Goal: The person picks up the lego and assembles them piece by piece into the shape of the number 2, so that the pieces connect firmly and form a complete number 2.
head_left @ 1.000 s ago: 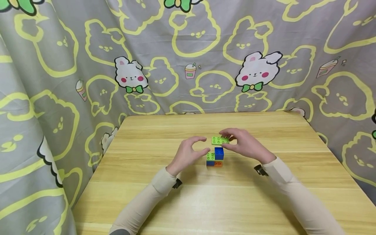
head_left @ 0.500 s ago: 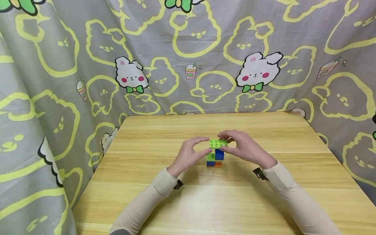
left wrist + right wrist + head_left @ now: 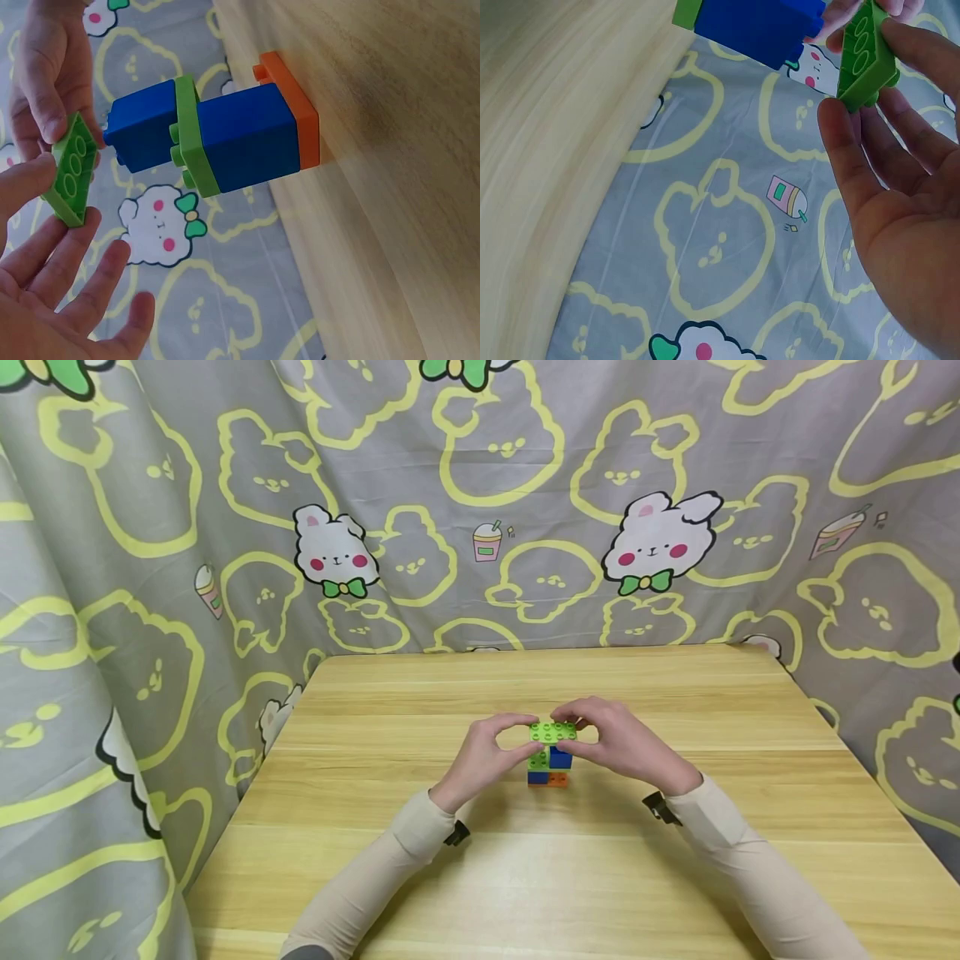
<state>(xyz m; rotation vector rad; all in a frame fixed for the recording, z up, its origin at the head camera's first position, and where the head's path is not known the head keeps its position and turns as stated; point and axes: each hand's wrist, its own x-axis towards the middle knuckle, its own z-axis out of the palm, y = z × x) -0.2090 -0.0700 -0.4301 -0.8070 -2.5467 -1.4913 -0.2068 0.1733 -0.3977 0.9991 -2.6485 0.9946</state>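
Note:
A flat light-green toy building brick with studs on top is held level between both hands. My left hand pinches its left end with thumb and fingertips, while my right hand pinches the right end. Just below stands a small tower: an orange base plate, a blue brick, a green plate and an upper blue brick set on one side of that plate. In the left wrist view a gap separates the held brick's hollow underside from the upper blue brick's studs.
The tower stands on a wooden table. A grey curtain with yellow outlines and white cartoon bunnies hangs behind the table and along its left and right sides. Black wrist straps show under the sleeves.
The held green brick has moved left and slightly down, from behind and right of the tower to over it. My left hand, empty one second ago, now pinches the brick's left end.

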